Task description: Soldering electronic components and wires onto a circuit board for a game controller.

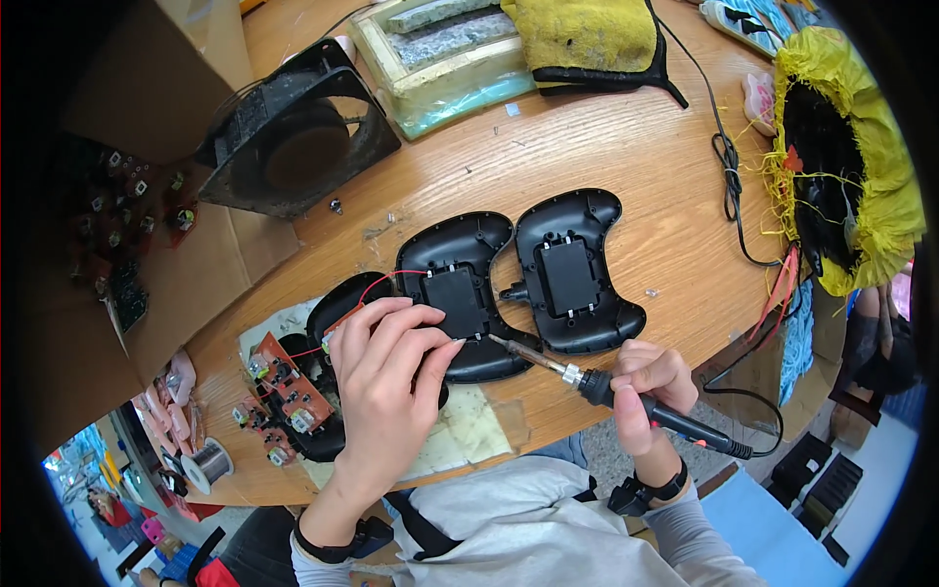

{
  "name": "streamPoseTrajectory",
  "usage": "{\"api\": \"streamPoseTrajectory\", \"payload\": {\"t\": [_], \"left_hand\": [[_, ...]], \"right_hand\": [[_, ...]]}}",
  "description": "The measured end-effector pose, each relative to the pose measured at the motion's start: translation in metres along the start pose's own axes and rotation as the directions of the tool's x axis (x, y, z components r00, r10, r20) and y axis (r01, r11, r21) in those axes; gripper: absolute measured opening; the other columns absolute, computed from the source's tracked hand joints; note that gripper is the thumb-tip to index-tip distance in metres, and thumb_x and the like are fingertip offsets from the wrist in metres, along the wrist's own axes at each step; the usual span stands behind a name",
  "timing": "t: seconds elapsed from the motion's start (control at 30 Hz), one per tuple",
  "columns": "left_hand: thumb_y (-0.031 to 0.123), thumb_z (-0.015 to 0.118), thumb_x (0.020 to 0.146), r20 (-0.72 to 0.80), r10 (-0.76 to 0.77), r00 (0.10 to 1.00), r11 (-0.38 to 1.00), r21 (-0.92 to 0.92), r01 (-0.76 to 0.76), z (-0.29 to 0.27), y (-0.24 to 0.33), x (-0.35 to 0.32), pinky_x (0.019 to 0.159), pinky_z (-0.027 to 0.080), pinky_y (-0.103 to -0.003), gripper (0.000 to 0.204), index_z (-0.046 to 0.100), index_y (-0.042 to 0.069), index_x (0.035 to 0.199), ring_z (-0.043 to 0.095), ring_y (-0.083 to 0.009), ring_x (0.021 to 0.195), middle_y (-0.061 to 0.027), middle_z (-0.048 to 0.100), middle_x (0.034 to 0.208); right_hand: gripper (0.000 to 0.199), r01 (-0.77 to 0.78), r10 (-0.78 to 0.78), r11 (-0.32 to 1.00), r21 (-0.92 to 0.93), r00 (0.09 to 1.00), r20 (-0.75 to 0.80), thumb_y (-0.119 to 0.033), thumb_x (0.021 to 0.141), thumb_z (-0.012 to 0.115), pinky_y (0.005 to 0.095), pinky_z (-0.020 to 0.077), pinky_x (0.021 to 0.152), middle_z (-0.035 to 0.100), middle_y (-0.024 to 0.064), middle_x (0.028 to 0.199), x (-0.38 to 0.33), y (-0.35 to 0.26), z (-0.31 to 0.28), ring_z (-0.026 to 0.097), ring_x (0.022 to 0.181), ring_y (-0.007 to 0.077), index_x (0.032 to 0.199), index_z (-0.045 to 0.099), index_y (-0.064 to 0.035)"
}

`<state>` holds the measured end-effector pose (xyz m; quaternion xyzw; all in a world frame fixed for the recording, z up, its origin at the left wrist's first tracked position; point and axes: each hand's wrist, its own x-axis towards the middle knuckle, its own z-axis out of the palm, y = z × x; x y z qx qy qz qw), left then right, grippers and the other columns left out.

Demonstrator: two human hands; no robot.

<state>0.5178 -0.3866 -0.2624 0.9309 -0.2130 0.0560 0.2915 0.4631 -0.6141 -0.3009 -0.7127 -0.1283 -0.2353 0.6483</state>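
My right hand [653, 386] grips a soldering iron [675, 423] by its black handle. The iron's tip is at the lower edge of the battery compartment in the middle black game controller shell [469, 235]. Across the left part of that shell lies my left hand [386, 386], thumb and fingers drawn together near the tip; whatever they pinch is hidden. A red wire [377, 281] runs from beside my left fingers to the compartment's upper left. To the left, reddish-brown circuit boards [293, 386] rest on another black shell [342, 293], partly covered by my hand.
Another controller shell [567, 269] lies on the right. A black fan [303, 132] stands behind, near a cardboard box [186, 264] with circuit boards. A yellow cloth [587, 44] covers part of a tray [460, 88]. A solder spool [208, 465] sits lower left; a yellow-lined bag [890, 166] hangs right.
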Motion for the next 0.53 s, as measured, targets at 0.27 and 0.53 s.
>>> {"api": "streamPoseTrajectory", "payload": {"t": [0.27,0.53], "left_hand": [[0.009,0.075,0.076,0.043,-0.011,0.999,1.000,0.020,0.010,-0.0019,0.0025,0.0034,0.092,0.035,-0.040,0.012,0.064,0.005,0.080,0.055,-0.0243,0.101,-0.0028,0.062,0.095],[0.009,0.075,0.076,0.048,-0.022,0.999,0.999,0.031,0.020,0.0018,0.0006,0.0018,0.092,0.035,-0.041,0.012,0.064,0.006,0.080,0.054,-0.0245,0.101,-0.0029,0.061,0.096]], "right_hand": [[0.016,0.008,-0.007,1.000,-0.018,0.998,0.067,0.003,0.075,0.063,0.0268,0.0321,0.044,0.053,0.0056,0.052,0.0051,-0.0007,0.0027,0.043,0.039,0.0137,0.077,0.049,-0.0025],[0.016,-0.005,0.008,1.000,-0.028,0.994,0.105,0.002,0.076,0.064,0.0267,0.0331,0.045,0.057,0.0069,0.054,0.0077,-0.0027,0.0014,0.046,0.039,0.0139,0.078,0.049,-0.0029]]}}
